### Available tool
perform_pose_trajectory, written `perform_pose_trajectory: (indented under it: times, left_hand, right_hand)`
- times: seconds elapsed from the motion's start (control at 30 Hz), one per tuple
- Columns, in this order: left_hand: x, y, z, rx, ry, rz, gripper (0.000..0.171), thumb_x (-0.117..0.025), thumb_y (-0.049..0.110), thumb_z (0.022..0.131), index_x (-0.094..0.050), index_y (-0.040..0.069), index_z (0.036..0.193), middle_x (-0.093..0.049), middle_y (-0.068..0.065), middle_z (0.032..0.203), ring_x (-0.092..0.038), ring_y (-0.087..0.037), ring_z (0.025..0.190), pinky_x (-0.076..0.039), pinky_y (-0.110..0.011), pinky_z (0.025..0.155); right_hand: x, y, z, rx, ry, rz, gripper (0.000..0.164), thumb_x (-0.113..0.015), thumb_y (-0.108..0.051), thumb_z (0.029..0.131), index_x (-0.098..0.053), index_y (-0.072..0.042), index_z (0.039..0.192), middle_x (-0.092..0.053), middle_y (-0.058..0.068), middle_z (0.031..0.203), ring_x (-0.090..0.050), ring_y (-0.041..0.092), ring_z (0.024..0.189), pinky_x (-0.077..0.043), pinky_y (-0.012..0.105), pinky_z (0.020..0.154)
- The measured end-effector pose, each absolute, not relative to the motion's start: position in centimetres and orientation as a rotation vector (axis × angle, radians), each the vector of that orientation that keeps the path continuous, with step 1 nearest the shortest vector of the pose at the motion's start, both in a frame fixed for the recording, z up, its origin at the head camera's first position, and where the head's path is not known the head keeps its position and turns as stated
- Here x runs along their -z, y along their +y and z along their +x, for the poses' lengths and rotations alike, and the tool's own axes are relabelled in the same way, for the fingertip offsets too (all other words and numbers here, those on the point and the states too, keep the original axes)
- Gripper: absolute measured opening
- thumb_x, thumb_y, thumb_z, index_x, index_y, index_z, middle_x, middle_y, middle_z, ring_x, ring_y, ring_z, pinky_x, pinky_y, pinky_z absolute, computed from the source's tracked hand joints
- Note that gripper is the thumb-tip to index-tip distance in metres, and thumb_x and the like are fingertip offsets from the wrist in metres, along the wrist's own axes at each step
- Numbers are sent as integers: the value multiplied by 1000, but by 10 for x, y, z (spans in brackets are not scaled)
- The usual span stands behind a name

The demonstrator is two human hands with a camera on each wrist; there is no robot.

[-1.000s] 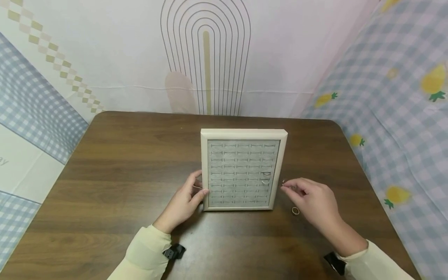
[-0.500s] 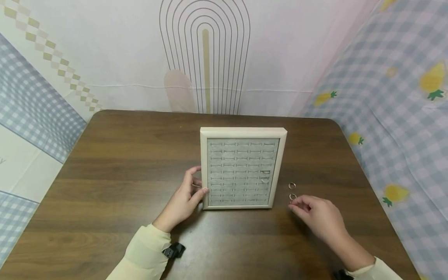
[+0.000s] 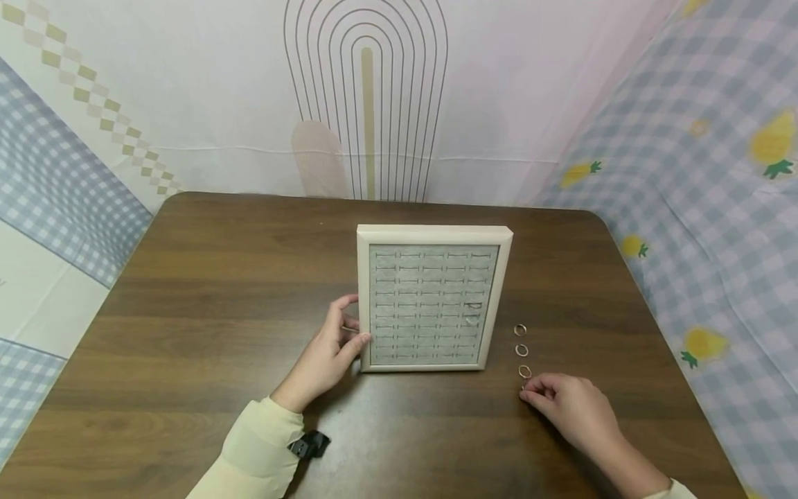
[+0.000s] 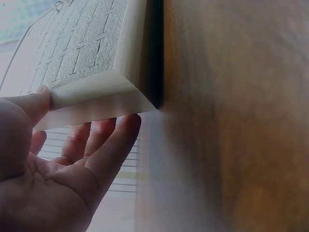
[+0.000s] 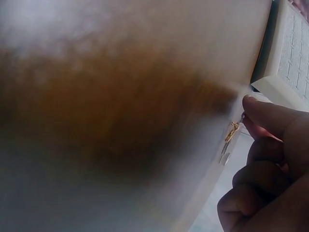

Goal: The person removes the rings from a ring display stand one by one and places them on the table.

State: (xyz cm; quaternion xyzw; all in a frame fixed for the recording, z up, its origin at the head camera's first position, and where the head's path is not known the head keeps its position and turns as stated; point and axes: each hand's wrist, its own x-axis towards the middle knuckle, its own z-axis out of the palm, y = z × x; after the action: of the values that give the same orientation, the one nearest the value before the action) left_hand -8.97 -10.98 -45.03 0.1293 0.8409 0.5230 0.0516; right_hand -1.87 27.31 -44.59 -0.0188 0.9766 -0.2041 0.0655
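Note:
A ring display frame (image 3: 427, 298) with a cream border and a grey slotted pad stands upright on the table. My left hand (image 3: 328, 357) holds its lower left edge, thumb on the front and fingers at the side and behind. Two rings (image 3: 473, 305) sit in slots near the pad's right side. To the right of the frame lies a column of loose rings: a far ring (image 3: 520, 330), a middle ring (image 3: 521, 350) and a near ring (image 3: 525, 372). Just below them, my right hand (image 3: 575, 409) pinches a small silvery ring (image 5: 243, 116) between thumb and index fingertip, mostly hidden.
The brown wooden table (image 3: 249, 277) extends around the frame on all sides. A white patterned cloth (image 3: 511, 90) hangs behind its far edge, and a blue checked cloth (image 3: 704, 263) lines the right side. A black strap device (image 3: 309, 445) is on the left wrist.
My right hand has moved down toward me from beside the frame. Rings now lie in a column where it passed, a ring more than half a second ago. My left hand keeps its hold.

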Motion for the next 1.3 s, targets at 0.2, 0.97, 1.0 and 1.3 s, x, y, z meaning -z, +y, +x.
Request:
perform_pose_trajectory:
  times: [0.2,0.97,1.0,1.3]
  left_hand:
    - [450,-110,-90,-1591,2555,389,62,-63,11,100,-28,17,150,-62,-10,105,-69,-22,96,-55,-43,84]
    - [450,-111,-91,-1594,2544,383,64,-64,11,99,-27,17,151,-62,-10,106,-68,-22,96,-55,-42,85]
    - [450,-111,-91,-1596,2544,383,64,-64,11,99,-27,17,151,-62,-10,106,-68,-22,96,-55,-42,85]
    - [451,-111,-91,-1592,2541,382,64,-64,11,99,-28,17,151,-62,-10,106,-68,-21,95,-56,-40,83]
  right_hand:
    - [448,273,-19,594,2961,-92,11,-81,-25,85,-73,-31,79,-52,-19,60,-44,1,54,-36,25,49]
    - [428,262,-37,762,3317,-337,13,-87,-15,76,-78,-22,82,-41,-22,57,-35,-4,48,-30,20,42]
    - [426,261,-39,767,3332,-355,12,-87,-15,76,-78,-21,83,-40,-22,57,-35,-4,48,-30,19,42]
    - [404,243,-59,769,3392,-520,13,-86,-13,77,-80,-19,86,-45,-20,60,-33,-3,49,-27,17,42]
